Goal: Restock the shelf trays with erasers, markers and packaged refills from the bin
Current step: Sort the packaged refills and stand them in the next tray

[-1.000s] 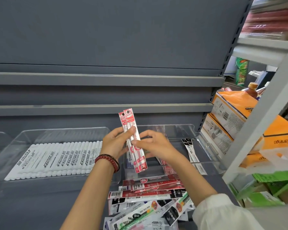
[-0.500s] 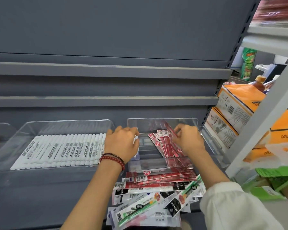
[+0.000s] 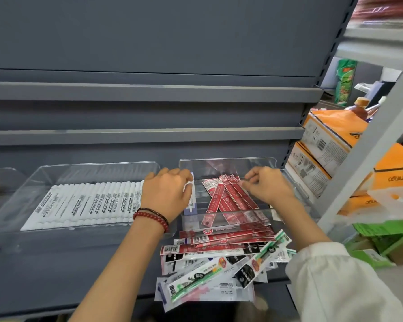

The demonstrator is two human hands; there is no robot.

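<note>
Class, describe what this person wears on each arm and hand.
The left hand and forearm are bare except two wrist bracelets: one of round red beads, one thin and dark. The right hand is bare; a loose white sleeve covers the upper forearm.

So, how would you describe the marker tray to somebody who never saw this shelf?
Look at the grey shelf with clear trays side by side. The marker tray is left of the left hand; it alone holds a row of white markers, while the right tray holds red packets.
</note>
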